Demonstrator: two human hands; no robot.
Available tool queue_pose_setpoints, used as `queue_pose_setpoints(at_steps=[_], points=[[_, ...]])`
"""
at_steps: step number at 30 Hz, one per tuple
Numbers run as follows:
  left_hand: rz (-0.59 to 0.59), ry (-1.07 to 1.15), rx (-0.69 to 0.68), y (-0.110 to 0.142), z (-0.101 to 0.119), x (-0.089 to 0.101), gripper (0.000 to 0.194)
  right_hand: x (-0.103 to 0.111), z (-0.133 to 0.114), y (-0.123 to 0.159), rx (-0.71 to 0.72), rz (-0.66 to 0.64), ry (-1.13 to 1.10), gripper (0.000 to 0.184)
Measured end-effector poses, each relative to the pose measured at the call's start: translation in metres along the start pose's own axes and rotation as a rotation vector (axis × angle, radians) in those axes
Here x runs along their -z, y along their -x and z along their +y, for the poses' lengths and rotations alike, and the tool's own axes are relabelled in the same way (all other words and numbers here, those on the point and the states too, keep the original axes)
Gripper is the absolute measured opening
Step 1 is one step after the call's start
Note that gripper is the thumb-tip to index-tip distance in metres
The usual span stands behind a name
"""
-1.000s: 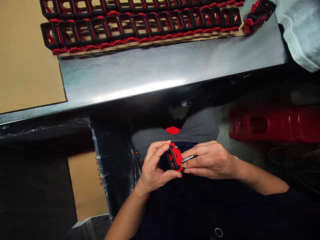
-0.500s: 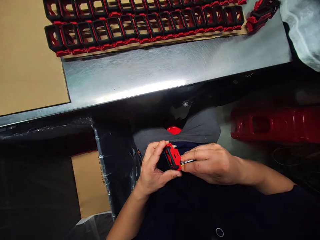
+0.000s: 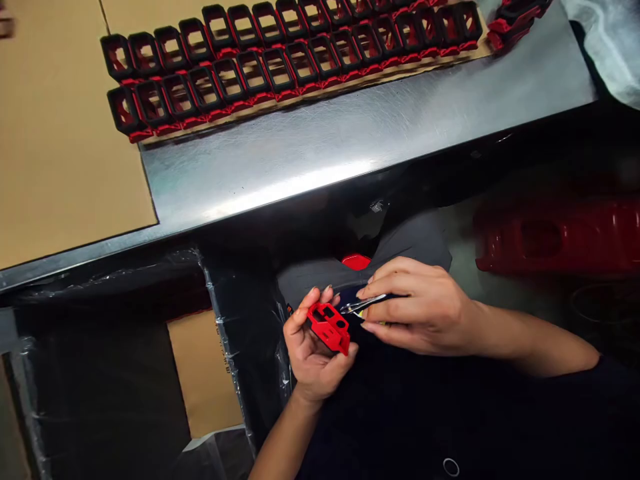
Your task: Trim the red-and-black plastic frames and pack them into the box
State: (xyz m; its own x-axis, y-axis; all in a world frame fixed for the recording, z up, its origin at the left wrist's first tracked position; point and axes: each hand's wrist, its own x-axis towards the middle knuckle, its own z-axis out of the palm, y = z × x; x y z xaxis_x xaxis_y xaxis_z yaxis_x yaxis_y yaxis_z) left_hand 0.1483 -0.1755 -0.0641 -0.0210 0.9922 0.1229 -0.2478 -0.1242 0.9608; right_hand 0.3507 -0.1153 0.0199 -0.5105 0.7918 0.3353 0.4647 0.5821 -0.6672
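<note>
My left hand [image 3: 317, 357] holds a red and black plastic part [image 3: 329, 328] over my lap. Its red face, with several openings, is turned up, and the fingers and thumb grip its ends. In my right hand [image 3: 417, 307] is a slim, pointed metal tool [image 3: 361, 305], pinched between thumb and fingers. Something yellow shows beneath it. The tool's tip lies right by the red part's upper right edge; whether they touch I cannot tell. Most of the tool's handle is hidden in the hand.
On the metal table [image 3: 300, 150], rows of black and red plastic frames [image 3: 227, 79] stand on cardboard [image 3: 65, 153]. More red and black parts [image 3: 515, 23] lie at the right, near clear plastic [image 3: 607, 47]. A red plastic stool [image 3: 560, 237] is at my right; a plastic-lined box [image 3: 110, 373] is at my left.
The part in my left hand has turned so its red face points up. My right hand has drawn back slightly, exposing the tool's metal tip. The view has shifted a little.
</note>
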Motion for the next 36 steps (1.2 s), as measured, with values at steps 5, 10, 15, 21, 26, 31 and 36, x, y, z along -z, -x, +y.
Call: queue_pose_setpoints(at_steps=[5,10,15,21,26,31,36], points=[[0.019,-0.055,-0.122,0.002,-0.001,-0.003,0.07,0.008,0.011,-0.013,0.053,0.146,0.141,0.005],[-0.004,-0.1,-0.226,-0.001,-0.002,-0.004,0.074,0.041,0.109,-0.043,-0.159,0.554,0.355,0.008],[-0.012,-0.122,-0.244,-0.004,-0.004,-0.004,0.071,0.068,0.167,-0.065,-0.304,0.475,0.452,0.017],[-0.084,-0.187,-0.303,-0.012,-0.005,-0.002,0.081,0.029,0.068,-0.034,-0.39,0.425,0.018,0.006],[-0.251,-0.204,-0.284,-0.011,-0.013,0.002,0.089,-0.017,0.014,0.006,-0.772,-0.381,-0.844,0.02],[-0.102,-0.034,-0.121,0.01,-0.028,0.004,0.088,-0.024,0.009,0.009,-0.798,-0.299,-0.719,0.011],[-0.019,0.094,0.325,0.022,-0.027,0.009,0.051,-0.021,0.002,-0.001,-0.641,-0.231,-0.486,0.006]])
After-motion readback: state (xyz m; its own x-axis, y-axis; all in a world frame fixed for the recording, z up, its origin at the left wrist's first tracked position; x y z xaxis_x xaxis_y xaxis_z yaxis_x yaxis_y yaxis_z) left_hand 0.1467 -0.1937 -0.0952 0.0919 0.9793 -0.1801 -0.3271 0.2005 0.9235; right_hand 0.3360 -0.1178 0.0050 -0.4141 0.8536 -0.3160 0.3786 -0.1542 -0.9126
